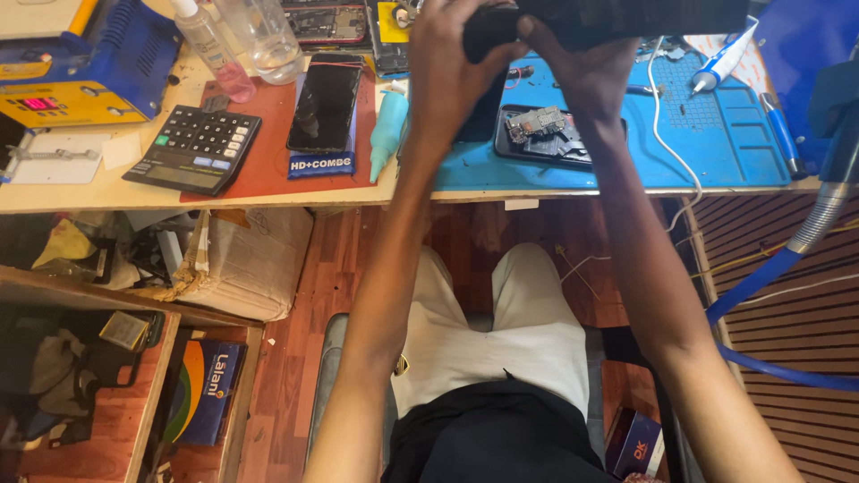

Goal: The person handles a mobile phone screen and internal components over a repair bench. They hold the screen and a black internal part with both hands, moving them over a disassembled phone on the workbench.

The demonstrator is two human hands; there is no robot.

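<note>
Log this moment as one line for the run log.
left hand: grips black flat device | right hand: grips same device | below: opened phone with bare circuit board on blue work mat

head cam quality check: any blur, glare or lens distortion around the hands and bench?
Head view: both hands, left hand and right hand, slightly motion-soft at the top edge, gripping a dark object that is cropped by the frame; wide-angle bowing along the bench edge; soft glare on the black phone screen; under-bench clutter sits in shadow; calculator sharp.
</note>
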